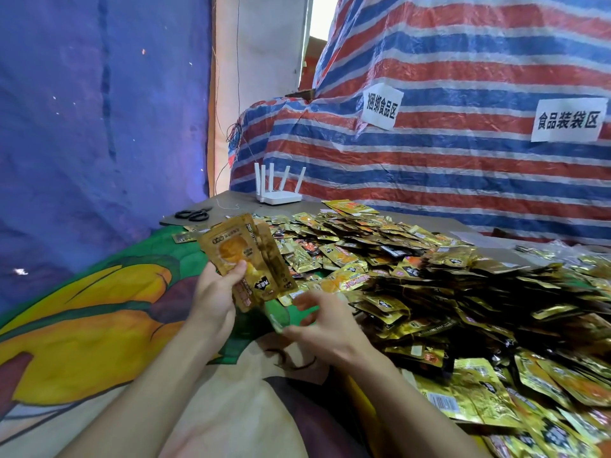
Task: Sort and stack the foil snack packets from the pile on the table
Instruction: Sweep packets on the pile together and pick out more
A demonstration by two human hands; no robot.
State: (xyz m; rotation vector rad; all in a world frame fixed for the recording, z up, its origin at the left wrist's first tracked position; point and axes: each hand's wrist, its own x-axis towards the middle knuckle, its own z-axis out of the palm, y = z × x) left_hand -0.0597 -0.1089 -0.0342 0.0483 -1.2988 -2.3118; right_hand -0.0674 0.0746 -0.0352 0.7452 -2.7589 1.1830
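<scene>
The left hand [215,292] holds a stack of gold packets [251,256] upright above the near edge of the counter [231,201], thumb pressed across the front packet, fingers curled behind. The right hand [327,328] hovers just below and to the right, fingers loosely bent and blurred; whether it holds anything cannot be told. The big pile of packets [429,292] covers the counter to the right. Scissors [193,214] and a white router [279,190] sit at the far end.
</scene>
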